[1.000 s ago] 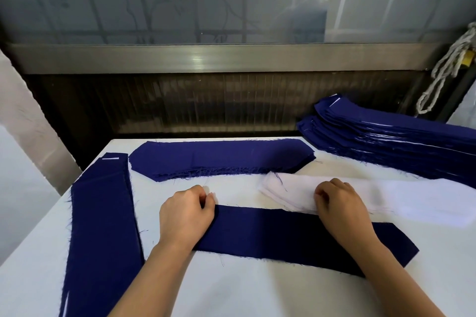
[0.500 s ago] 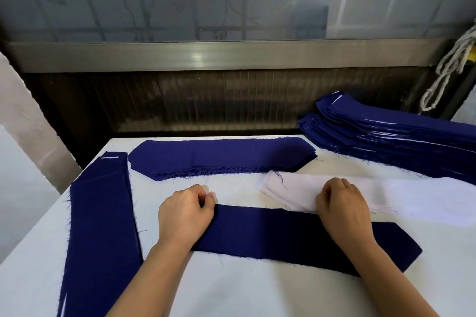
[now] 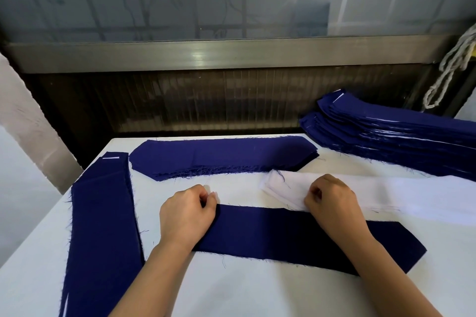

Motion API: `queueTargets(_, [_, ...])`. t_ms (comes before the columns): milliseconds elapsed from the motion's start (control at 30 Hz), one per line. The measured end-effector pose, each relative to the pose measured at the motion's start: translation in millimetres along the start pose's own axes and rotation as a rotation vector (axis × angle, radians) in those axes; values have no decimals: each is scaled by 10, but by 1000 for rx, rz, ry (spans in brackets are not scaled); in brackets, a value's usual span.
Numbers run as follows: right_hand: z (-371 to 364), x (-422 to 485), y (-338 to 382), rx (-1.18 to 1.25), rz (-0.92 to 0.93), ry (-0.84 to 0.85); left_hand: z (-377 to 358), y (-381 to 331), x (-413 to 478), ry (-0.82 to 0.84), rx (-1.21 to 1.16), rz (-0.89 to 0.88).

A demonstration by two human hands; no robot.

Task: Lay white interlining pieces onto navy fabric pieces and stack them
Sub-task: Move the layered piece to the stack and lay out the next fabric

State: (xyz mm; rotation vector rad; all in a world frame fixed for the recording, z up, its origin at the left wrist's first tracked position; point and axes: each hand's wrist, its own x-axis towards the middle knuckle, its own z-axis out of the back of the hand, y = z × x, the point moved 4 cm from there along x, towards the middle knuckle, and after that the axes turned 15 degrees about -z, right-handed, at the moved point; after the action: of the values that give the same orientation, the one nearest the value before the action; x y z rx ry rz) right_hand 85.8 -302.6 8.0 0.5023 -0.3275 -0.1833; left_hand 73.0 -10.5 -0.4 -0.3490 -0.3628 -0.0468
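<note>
A single navy fabric piece (image 3: 278,235) lies flat across the near middle of the white table. My left hand (image 3: 186,213) rests curled on its left end, fingers closed at the top corner. My right hand (image 3: 332,201) sits at the near edge of a stack of white interlining pieces (image 3: 417,198), fingertips pinching at the top layer's edge. The interlining stack lies just behind the navy piece and runs off to the right.
A flat stack of navy pieces (image 3: 221,156) lies at the back centre. Another navy stack (image 3: 103,226) runs along the left side of the white table (image 3: 257,296). A tall navy pile (image 3: 401,134) sits at the back right. A rope (image 3: 450,67) hangs at far right.
My right hand has shifted slightly up and onto the interlining stack's near edge, fingers curling at it. The left hand and the navy piece have stayed put.
</note>
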Motion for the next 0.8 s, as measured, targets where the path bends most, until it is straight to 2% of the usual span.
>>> queueTargets(133, [-8,-9,-51,54,-27,-10,3,6,-8,-3,1,-1])
queueTargets(433, [36,-11,-164,358,-194,10,6,2,-8,-4,-11,1])
queueTargets(567, [141,-50,-129,513,-239,-31,82,-37,-17,-104,-49,6])
queueTargets(700, [259,-73,-98,664,-278,-40,100,-76,-13,-150,-338,17])
queueTargets(800, [271,-156,-18,700,-200,-20,47,-169,-12,-18,-719,-15])
